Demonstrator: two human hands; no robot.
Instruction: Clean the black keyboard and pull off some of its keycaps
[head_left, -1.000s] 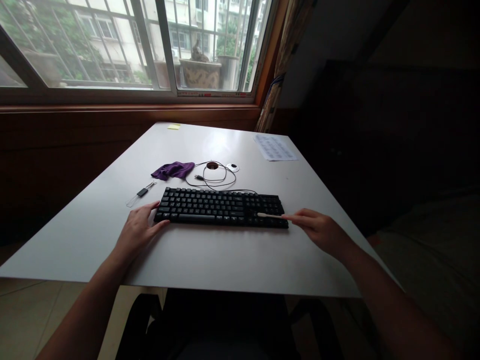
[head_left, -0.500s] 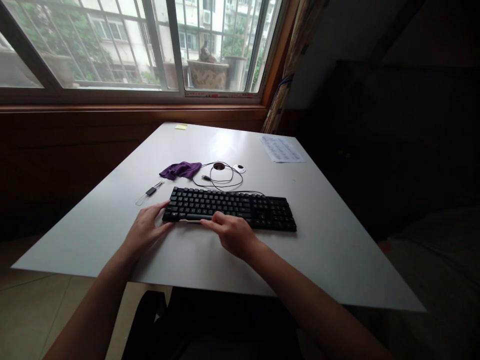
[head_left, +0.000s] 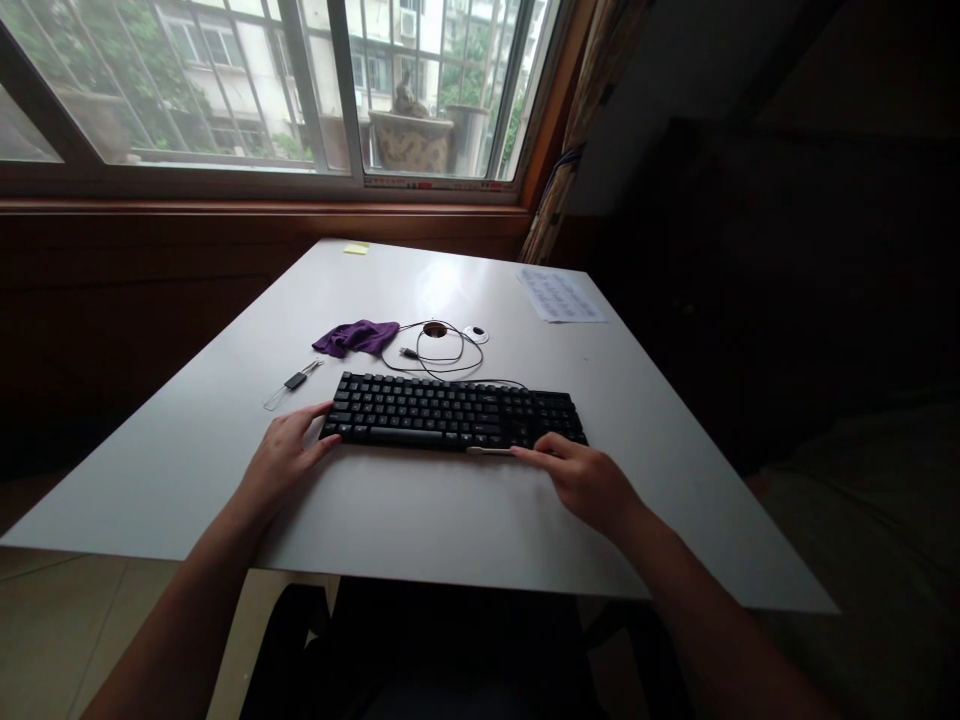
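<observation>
A black full-size keyboard (head_left: 427, 408) lies flat on the white table, its keys facing up. Its left end is gripped by my left hand (head_left: 281, 450), thumb at the front corner and fingers at the side. Near the keyboard's right front edge, my right hand (head_left: 585, 480) is closed around a thin white brush (head_left: 491, 451), which looks like a toothbrush. The brush lies along the front edge with its head pointing left; its bristles are too small to make out. A cable (head_left: 480, 365) runs from the keyboard's back edge and loops behind it.
Behind the keyboard lie a purple cloth (head_left: 358, 338) and a wire tool with a black grip (head_left: 296, 380). A round hole (head_left: 435, 329) in the white table (head_left: 420, 520) has a white cover (head_left: 476, 335) beside it. Farther back are printed papers (head_left: 562, 297) and yellow sticky notes (head_left: 356, 249).
My right hand has slid the white brush rightward along the keyboard's front edge, from the left part to near the right end. My left hand keeps its hold on the keyboard.
</observation>
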